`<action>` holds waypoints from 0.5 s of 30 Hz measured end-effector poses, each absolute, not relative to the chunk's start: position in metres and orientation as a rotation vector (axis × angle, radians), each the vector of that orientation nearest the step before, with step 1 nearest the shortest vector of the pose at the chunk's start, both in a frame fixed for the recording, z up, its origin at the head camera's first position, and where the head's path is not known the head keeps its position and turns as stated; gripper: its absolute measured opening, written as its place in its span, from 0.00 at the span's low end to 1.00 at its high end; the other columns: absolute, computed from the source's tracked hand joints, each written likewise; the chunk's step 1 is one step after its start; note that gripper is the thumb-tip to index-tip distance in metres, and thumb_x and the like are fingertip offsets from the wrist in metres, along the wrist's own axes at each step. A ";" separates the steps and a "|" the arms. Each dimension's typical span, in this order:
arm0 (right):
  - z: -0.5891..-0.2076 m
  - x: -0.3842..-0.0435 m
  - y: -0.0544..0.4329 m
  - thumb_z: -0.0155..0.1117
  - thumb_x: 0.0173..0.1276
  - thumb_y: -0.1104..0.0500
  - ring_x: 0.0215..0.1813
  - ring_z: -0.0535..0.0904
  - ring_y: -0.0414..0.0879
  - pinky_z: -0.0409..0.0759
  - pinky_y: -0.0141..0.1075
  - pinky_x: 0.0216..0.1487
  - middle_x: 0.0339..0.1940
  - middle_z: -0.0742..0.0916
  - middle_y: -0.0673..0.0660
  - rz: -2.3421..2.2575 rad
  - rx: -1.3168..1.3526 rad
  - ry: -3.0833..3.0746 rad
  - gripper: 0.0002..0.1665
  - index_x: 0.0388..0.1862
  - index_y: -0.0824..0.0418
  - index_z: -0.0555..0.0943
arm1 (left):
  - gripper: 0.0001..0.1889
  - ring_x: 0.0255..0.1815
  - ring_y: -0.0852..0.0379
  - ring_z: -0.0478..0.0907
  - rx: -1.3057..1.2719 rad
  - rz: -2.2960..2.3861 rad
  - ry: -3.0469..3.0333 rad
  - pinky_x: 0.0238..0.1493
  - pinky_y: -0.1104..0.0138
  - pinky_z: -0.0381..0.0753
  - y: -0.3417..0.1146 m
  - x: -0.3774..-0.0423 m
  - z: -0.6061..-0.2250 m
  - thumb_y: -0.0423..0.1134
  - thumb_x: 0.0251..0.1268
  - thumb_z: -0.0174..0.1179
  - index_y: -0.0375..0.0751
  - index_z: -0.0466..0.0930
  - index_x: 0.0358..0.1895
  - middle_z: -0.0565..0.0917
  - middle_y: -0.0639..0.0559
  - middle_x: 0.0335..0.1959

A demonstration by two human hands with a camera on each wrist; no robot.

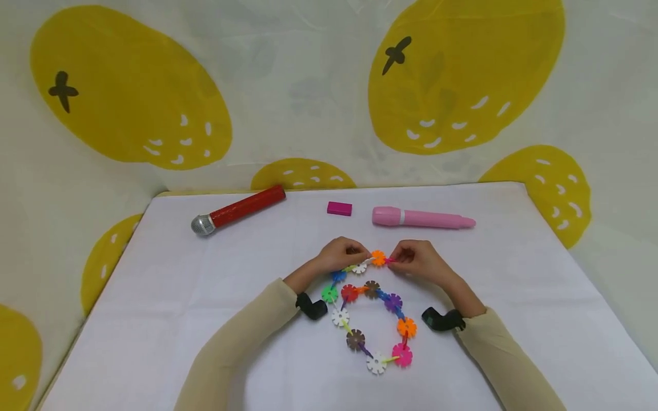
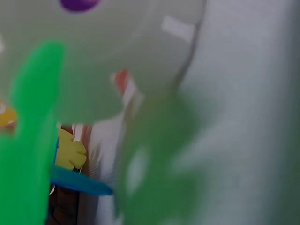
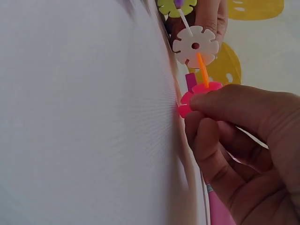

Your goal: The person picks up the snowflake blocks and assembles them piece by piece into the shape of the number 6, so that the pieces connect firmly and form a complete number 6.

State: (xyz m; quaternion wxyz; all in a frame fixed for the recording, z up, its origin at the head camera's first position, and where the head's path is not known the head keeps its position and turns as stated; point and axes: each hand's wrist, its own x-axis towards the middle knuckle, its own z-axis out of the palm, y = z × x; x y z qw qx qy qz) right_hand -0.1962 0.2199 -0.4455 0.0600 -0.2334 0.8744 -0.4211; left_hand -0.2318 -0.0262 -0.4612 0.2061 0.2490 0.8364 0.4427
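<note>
A chain of notched plastic snowflake discs lies in a loop on the white table, its colours mixed. At its far end my right hand pinches a pink disc between thumb and fingers. That disc joins an orange disc, which is slotted into a white disc. My left hand pinches the chain just left of the orange disc; its fingertips hide part of that stretch. Below the hands lie a red disc and a brown disc. Close to the left wrist view a green disc appears blurred.
Behind the hands lie a red microphone with a silver head, a small magenta block and a pink microphone-shaped toy. A cloth printed with yellow fruit hangs along the table's back edge.
</note>
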 end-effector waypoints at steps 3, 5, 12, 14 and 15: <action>-0.446 -0.196 0.218 0.75 0.57 0.66 0.27 0.76 0.39 0.78 0.28 0.32 0.27 0.86 0.53 -1.284 -0.707 2.646 0.06 0.30 0.64 0.84 | 0.12 0.31 0.62 0.71 0.708 1.218 2.351 0.34 0.74 0.69 -0.025 -0.231 -0.462 0.42 0.69 0.60 0.41 0.87 0.46 0.86 0.53 0.35; -0.445 -0.196 0.218 0.75 0.57 0.66 0.27 0.76 0.39 0.77 0.28 0.32 0.27 0.86 0.54 -1.293 -0.709 2.638 0.06 0.30 0.65 0.84 | 0.11 0.31 0.62 0.71 0.723 1.217 2.354 0.35 0.74 0.70 -0.025 -0.231 -0.461 0.41 0.69 0.60 0.40 0.87 0.46 0.86 0.51 0.36; -0.445 -0.196 0.214 0.74 0.57 0.65 0.28 0.74 0.40 0.76 0.29 0.32 0.27 0.85 0.53 -1.266 -0.652 2.641 0.06 0.30 0.64 0.83 | 0.12 0.35 0.62 0.74 0.743 1.232 2.315 0.41 0.73 0.74 -0.029 -0.232 -0.460 0.42 0.70 0.60 0.39 0.87 0.46 0.86 0.51 0.39; -0.447 -0.196 0.214 0.74 0.58 0.64 0.29 0.74 0.41 0.76 0.28 0.33 0.28 0.84 0.52 -1.268 -0.622 2.645 0.07 0.31 0.64 0.83 | 0.13 0.37 0.61 0.75 0.705 1.242 2.320 0.43 0.73 0.75 -0.034 -0.231 -0.460 0.44 0.70 0.59 0.40 0.86 0.47 0.86 0.52 0.40; -0.448 -0.196 0.214 0.74 0.58 0.63 0.29 0.74 0.42 0.76 0.29 0.33 0.28 0.84 0.52 -1.275 -0.612 2.643 0.07 0.31 0.64 0.83 | 0.14 0.38 0.60 0.75 0.678 1.254 2.328 0.43 0.72 0.75 -0.038 -0.230 -0.459 0.45 0.70 0.59 0.41 0.86 0.47 0.85 0.52 0.40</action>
